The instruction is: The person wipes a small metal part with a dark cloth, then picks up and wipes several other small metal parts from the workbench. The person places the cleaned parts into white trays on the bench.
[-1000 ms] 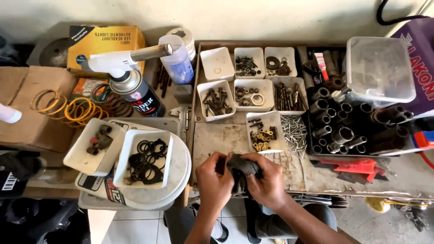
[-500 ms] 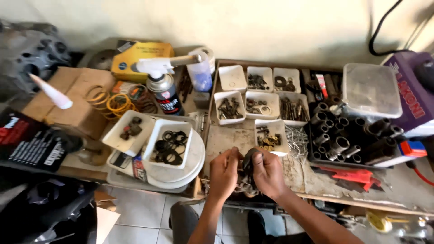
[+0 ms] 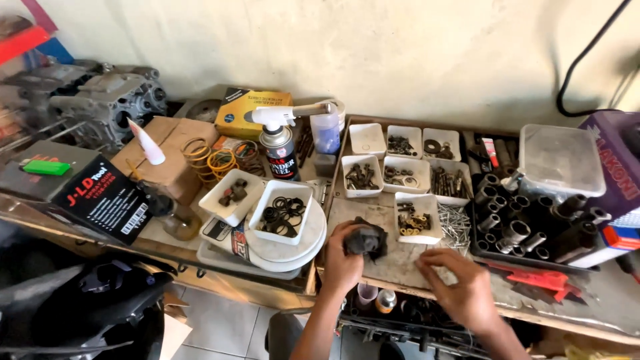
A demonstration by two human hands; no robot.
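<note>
My left hand grips a dark, greasy metal part and holds it just above the front of a worn wooden tray. My right hand hovers to the right of it over the tray's front edge, fingers spread and empty. Just behind both hands stands a small white tray of brass nuts. A white tray of black rubber rings sits to the left of my left hand.
Several white trays of bolts and washers fill the back of the wooden tray. A black rack of sockets, a clear plastic box, a gas torch can, wire springs, cardboard boxes and an engine block crowd the bench.
My right hand has let go of the dark part and moved right. My left hand alone now holds it. The view has swung left and pulled back.
</note>
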